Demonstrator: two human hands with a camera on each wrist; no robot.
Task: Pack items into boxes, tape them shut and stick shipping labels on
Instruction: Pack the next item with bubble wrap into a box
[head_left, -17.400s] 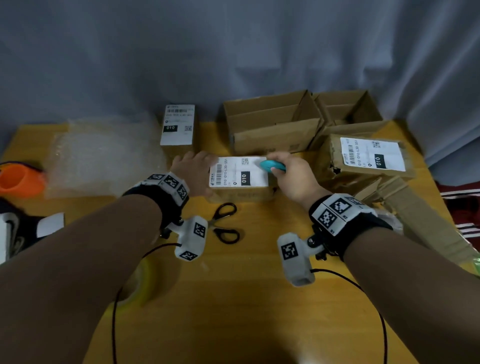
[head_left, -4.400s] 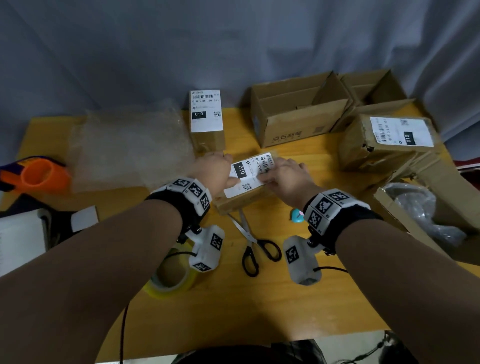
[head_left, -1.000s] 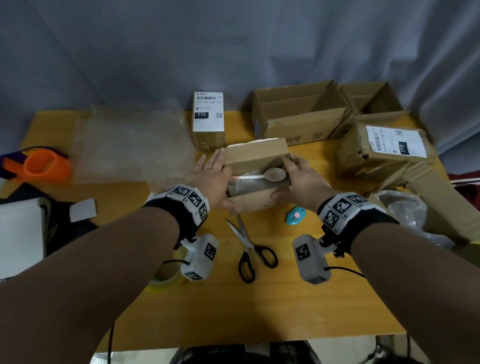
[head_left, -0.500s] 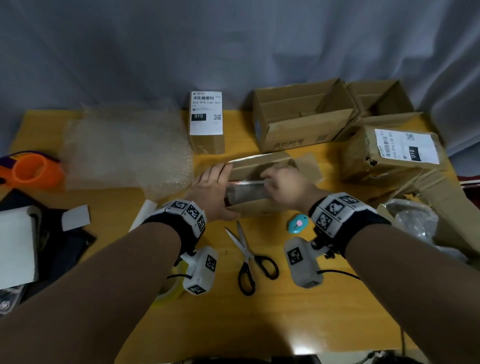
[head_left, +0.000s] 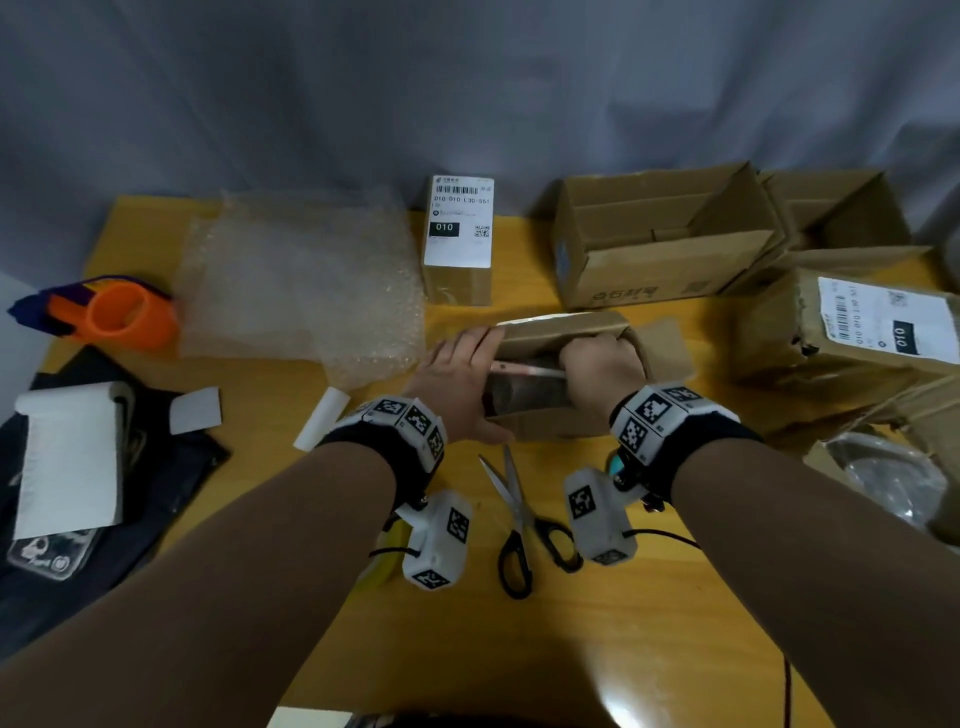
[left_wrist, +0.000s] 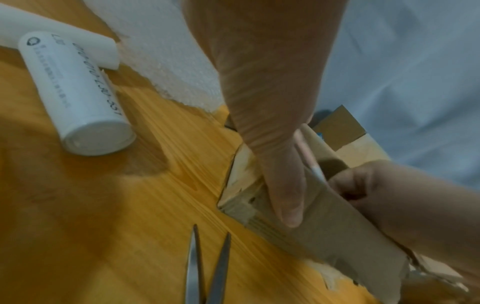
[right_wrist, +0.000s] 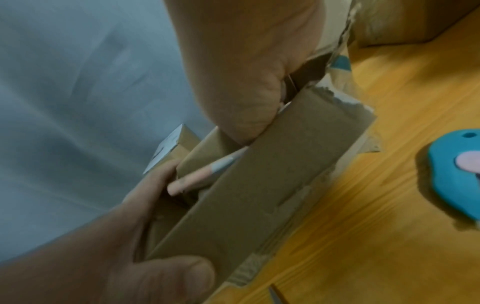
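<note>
The left hand (head_left: 457, 374) clamps its grip across the end of the box (head_left: 561, 331), apparently steadying it mid-worktop (head_left: 519, 649). The right hand (head_left: 602, 358) is inside the box, curled round the spoon (right_wrist: 207, 172), seemingly seating it.

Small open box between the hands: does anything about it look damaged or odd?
Yes. The small open box is damaged: at its right end the near wall's edge is ragged, with torn paper and tape scraps, clear in both wrist views. Odd for a box being packed. A spoon lies inside; scissors lie open nearby.
</note>
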